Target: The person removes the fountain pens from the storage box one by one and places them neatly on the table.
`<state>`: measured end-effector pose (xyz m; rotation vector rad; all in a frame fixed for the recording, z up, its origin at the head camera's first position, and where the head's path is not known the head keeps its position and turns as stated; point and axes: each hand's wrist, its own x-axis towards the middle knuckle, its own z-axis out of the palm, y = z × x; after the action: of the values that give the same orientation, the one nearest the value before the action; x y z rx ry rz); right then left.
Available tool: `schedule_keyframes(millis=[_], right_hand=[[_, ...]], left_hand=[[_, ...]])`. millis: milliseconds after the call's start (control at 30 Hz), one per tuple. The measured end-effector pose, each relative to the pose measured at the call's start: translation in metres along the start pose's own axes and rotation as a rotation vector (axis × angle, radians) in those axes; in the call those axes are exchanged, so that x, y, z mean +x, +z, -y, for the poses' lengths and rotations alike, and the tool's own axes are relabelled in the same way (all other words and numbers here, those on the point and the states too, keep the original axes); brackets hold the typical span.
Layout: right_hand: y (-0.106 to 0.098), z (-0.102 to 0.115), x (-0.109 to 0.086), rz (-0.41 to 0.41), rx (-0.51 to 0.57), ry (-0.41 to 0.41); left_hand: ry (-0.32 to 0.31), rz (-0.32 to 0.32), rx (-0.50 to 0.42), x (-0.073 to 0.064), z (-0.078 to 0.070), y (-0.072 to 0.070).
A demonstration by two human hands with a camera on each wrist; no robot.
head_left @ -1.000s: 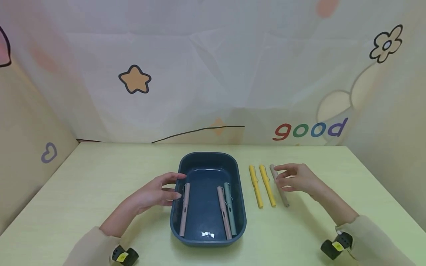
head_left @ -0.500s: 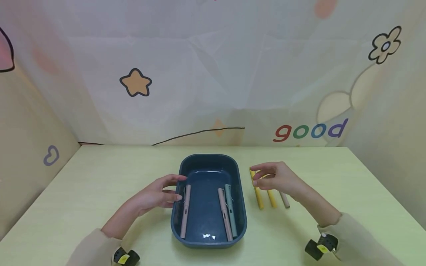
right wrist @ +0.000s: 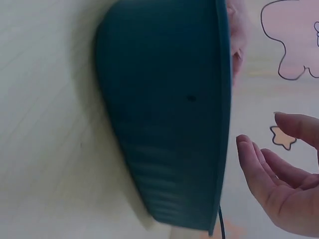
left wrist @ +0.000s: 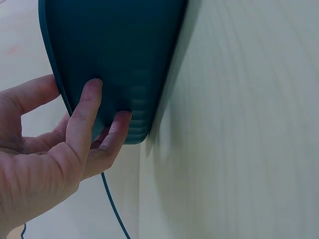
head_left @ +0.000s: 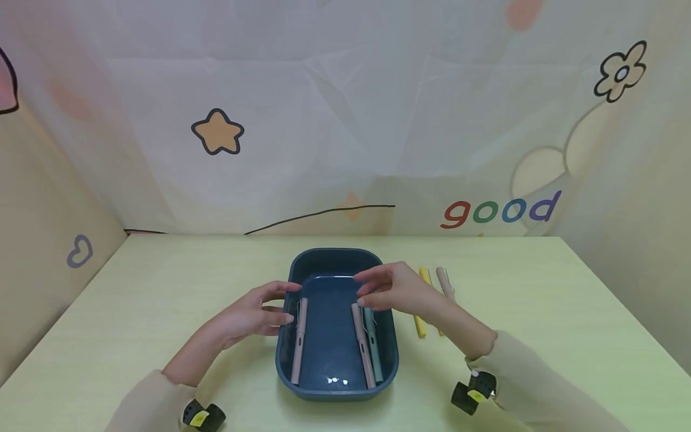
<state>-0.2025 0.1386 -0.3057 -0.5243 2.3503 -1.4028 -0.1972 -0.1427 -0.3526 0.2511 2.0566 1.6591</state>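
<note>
Tray (head_left: 326, 345), dark blue, on tabletop (head_left: 183, 288)

Left hand (head_left: 251, 315) grips its left side. Inside: pinkish pen (head_left: 299, 345) left; second pinkish pen (head_left: 363, 348), teal pen (head_left: 373, 348) right. Right hand (head_left: 399, 291), fingers parted, holding nothing, hovers above. Farther right: yellow pens (head_left: 419, 327), greyish pen (head_left: 444, 281).

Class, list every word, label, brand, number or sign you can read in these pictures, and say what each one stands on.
"good": in coloured letters on the patterned backdrop.
Yellow labels on the black wrist devices: too small to read.
Pens: too small to make out any lettering.
Dark mark on the tray, right wrist view: too blurred to read.
</note>
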Motion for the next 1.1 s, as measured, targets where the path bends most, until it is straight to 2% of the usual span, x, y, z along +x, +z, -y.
schedule_keyframes(millis=[267, 467, 833, 1100], right_hand=[[0.032, 0.002, 0.015, 0.046, -0.021, 0.001], [0.052, 0.002, 0.021, 0.085, -0.026, 0.039], [0.074, 0.0, 0.028, 0.137, 0.022, 0.112], [0.08, -0.003, 0.032, 0.196, 0.009, 0.168]], left_hand=[[0.006, 0.023, -0.002, 0.001, -0.001, 0.0], [0.003, 0.035, -0.004, 0.002, 0.0, 0.0], [0.003, 0.043, -0.015, 0.0, 0.001, -0.002], [0.011, 0.047, -0.023, -0.001, 0.0, -0.002]])
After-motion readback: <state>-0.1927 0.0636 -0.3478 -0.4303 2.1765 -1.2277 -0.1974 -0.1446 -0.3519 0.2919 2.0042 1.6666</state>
